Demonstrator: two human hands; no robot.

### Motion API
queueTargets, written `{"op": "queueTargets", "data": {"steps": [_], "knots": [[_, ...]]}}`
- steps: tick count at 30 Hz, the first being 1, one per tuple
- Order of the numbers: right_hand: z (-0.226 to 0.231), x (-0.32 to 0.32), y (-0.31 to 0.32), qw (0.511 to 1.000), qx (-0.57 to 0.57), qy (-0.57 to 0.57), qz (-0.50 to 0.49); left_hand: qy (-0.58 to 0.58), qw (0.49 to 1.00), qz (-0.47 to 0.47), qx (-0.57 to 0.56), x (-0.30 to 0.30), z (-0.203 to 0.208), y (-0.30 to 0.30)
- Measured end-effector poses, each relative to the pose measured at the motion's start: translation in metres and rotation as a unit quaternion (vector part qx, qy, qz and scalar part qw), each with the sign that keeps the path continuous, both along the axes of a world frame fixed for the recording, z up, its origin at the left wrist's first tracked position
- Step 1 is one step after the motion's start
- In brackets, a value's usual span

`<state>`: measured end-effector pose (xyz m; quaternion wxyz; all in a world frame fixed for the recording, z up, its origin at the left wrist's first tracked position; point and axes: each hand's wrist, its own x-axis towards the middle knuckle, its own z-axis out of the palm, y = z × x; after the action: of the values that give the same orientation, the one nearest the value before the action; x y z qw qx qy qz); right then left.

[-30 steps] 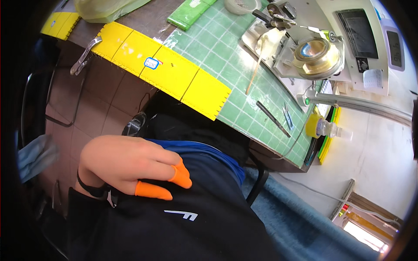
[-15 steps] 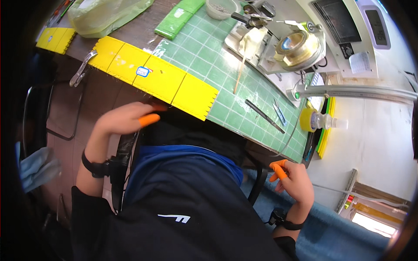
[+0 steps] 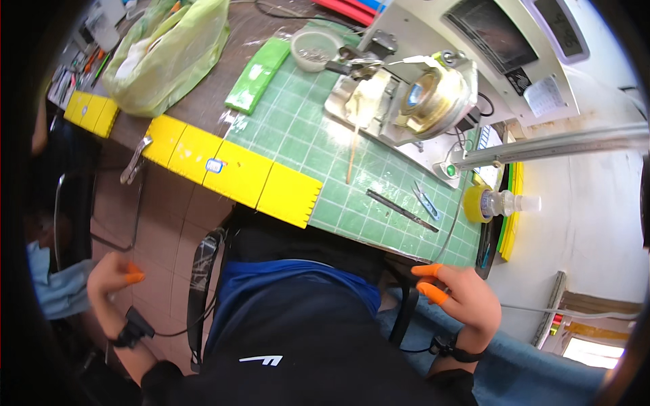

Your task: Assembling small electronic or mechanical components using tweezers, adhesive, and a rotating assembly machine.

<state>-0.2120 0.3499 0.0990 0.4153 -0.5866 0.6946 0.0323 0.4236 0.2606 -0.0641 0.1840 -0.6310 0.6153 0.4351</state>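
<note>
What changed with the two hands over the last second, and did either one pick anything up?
The left hand moved from the middle of the lap out to the person's left side. The right hand, unseen a second ago, has come in low on the right, below the green cutting mat. Neither holds anything; both still wear orange finger cots. The tools on the mat look unmoved; the camera itself shifted.

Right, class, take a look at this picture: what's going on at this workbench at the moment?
A person sits at a workbench covered by a green gridded cutting mat. Both hands are off the bench and empty: the left hand is out at the person's side over the tiled floor, the right hand is raised just below the mat's near edge, and both wear orange rubber finger covers. On the mat lie a thin dark metal rod, small tweezers and a brass-coloured round machine head. Nothing is being handled.
</note>
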Motion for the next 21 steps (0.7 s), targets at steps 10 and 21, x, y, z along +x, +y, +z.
{"op": "queueTargets", "data": {"steps": [10, 21], "knots": [[0.056, 0.03, -0.061, 0.834, -0.036, -0.507, 0.213, 0.608, 0.673, -0.376, -0.19, -0.217, 0.19, -0.077], [0.035, -0.009, -0.04, 0.815, -0.158, -0.554, 0.057, 0.627, 0.635, -0.407, -0.196, -0.269, 0.189, -0.154]]}}
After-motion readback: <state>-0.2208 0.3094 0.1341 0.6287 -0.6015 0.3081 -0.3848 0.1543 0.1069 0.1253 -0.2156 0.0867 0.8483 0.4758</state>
